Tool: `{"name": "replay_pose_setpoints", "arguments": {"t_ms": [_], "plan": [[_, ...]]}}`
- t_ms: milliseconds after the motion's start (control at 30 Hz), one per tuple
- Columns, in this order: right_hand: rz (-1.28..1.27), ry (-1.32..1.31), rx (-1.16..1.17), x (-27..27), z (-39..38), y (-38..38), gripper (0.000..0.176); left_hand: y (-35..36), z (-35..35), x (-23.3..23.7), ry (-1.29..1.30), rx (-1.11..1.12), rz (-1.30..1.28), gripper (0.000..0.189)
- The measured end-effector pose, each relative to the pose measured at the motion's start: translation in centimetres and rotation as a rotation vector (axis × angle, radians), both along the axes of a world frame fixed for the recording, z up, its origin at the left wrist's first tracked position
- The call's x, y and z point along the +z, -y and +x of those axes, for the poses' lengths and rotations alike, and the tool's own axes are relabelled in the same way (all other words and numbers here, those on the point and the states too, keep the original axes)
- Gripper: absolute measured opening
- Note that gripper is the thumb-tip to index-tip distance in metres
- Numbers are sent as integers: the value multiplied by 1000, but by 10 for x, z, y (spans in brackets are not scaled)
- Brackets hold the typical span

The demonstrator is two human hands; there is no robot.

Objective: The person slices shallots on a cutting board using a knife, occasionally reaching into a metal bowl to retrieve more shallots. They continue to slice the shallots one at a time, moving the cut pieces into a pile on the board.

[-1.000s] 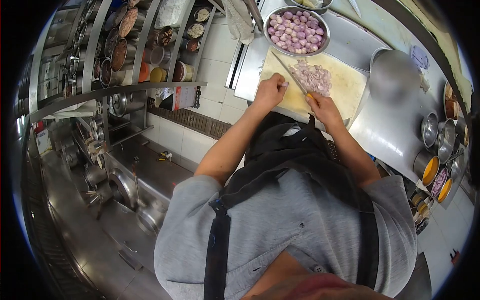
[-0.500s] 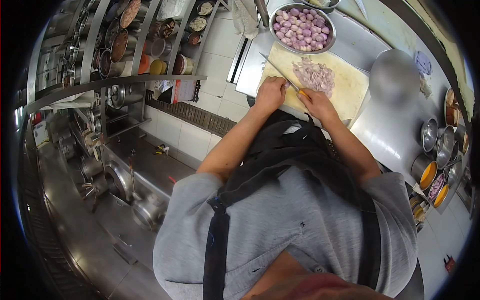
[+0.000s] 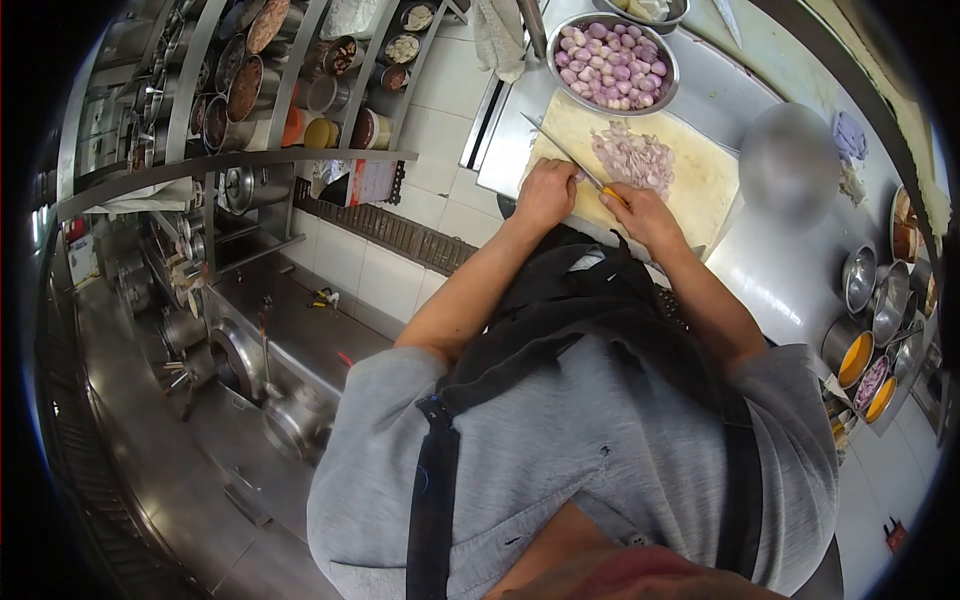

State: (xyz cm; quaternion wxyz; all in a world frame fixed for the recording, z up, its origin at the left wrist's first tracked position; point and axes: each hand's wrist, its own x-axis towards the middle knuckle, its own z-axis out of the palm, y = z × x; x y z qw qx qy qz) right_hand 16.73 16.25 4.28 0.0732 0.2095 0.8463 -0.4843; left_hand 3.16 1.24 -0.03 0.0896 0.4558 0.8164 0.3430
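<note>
My right hand (image 3: 641, 213) is wrapped round the orange handle of a knife (image 3: 566, 150), whose blade slants up and left over the pale cutting board (image 3: 702, 168). Beside the blade, on the board's left part, my left hand (image 3: 547, 192) has its fingers curled round a small purple onion piece (image 3: 579, 174), mostly hidden. Sliced onion (image 3: 634, 157) lies in a loose pile beyond the knife. Behind the board stands a metal bowl (image 3: 674, 86) full of peeled purple onions (image 3: 612, 65).
A steel counter (image 3: 770, 275) extends right, with a blurred round patch over it. Metal bowls (image 3: 859, 273) and containers of orange contents (image 3: 856, 358) stand at its far right. A cloth (image 3: 497, 40) hangs left of the onion bowl. Shelves with pots (image 3: 243, 90) and a stove (image 3: 235, 360) are at left.
The view has shifted slightly, so the board and bowl appear a little further right. Both hands keep their grips, and the knife stays beside my left hand.
</note>
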Motion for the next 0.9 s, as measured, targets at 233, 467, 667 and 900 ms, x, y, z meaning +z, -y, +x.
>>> {"name": "replay_pose_setpoints", "arguments": {"t_ms": [233, 467, 667, 900], "plan": [[50, -52, 46, -22, -8, 3, 33, 3, 1, 1, 3, -11, 24, 6], [19, 18, 44, -15, -5, 3, 33, 2, 3, 2, -19, 3, 27, 6], [-14, -31, 16, -6, -3, 1, 32, 3, 2, 1, -12, 6, 20, 6], [27, -97, 17, -24, -8, 7, 32, 5, 3, 1, -23, 10, 28, 7]]}}
